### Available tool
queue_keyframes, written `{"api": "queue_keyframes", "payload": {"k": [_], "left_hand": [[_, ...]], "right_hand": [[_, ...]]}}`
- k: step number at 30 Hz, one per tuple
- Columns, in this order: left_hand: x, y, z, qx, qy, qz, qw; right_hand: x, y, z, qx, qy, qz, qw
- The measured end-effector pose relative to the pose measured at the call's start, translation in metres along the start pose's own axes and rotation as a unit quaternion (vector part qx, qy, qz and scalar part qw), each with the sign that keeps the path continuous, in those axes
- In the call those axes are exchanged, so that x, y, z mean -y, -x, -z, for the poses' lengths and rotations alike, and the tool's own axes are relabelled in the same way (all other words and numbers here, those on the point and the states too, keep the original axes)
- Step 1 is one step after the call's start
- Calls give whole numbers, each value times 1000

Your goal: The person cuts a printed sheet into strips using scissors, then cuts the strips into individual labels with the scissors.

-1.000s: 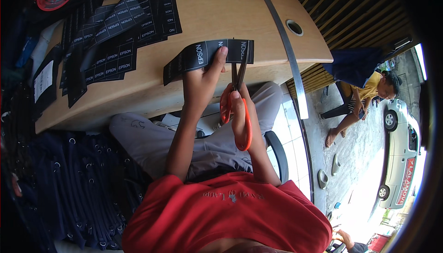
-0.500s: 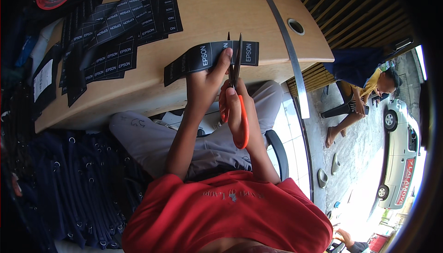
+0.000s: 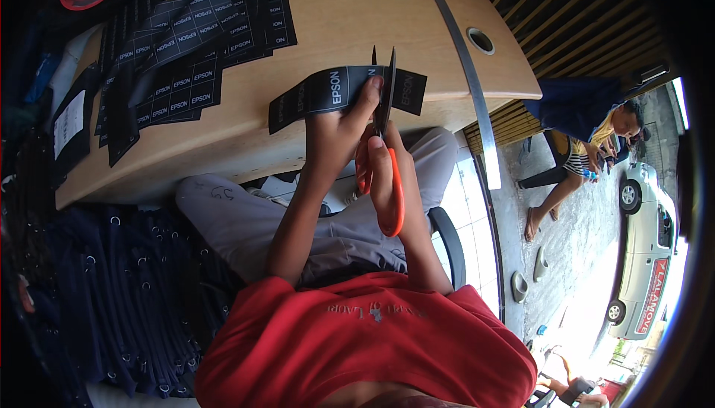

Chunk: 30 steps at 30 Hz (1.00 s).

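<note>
Head view: my left hand (image 3: 335,125) grips a long, flexible black strip with pale printed lettering (image 3: 316,94), its thumb pressed on the upper face just left of the blades. My right hand (image 3: 383,166) is closed around the orange looped handles of a pair of scissors with dark metal blades (image 3: 392,214), the blade tips parted and showing beyond the strip's far edge. The strip lies ahead of my right grip, above the near edge of the light wood surface (image 3: 350,6). Its long axis runs left to right, the left end drooping lower; the blades point away from me, roughly across that axis. My left hand is the nearer one, touching the strip itself. A short end section reaches out right of the blades; whether it is already severed, I cannot tell. The overlapping black printed sheets (image 3: 195,21) lie well apart, up to my left.
</note>
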<state>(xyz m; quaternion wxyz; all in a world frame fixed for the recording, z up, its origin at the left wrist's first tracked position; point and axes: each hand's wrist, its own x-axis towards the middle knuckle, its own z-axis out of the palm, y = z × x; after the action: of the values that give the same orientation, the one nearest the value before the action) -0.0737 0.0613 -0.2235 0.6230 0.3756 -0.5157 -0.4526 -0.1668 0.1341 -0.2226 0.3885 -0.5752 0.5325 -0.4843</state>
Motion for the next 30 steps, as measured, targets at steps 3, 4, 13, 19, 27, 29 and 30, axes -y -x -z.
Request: {"api": "queue_keyframes", "payload": {"k": [3,4,13,19,27,29,30], "left_hand": [[-2,-1,1,4,2,9,1000],[-3,-1,1,8,4,17,1000],[-6,-7,9,-43,25,38,998],[-16,-19,21,13,170,186,968],[-18,-75,25,-22,92,335,937],[-18,-93,24,-26,92,353,931],[-20,-101,23,-22,92,372,923]], "right_hand": [[-4,-1,0,-1,11,-2,1000],[-3,-1,0,-1,11,-2,1000],[-5,3,4,37,-22,-26,999],[0,16,26,128,-78,-33,988],[9,20,38,128,-117,22,985],[12,19,41,121,-146,27,982],[15,18,43,107,-144,33,983]]}}
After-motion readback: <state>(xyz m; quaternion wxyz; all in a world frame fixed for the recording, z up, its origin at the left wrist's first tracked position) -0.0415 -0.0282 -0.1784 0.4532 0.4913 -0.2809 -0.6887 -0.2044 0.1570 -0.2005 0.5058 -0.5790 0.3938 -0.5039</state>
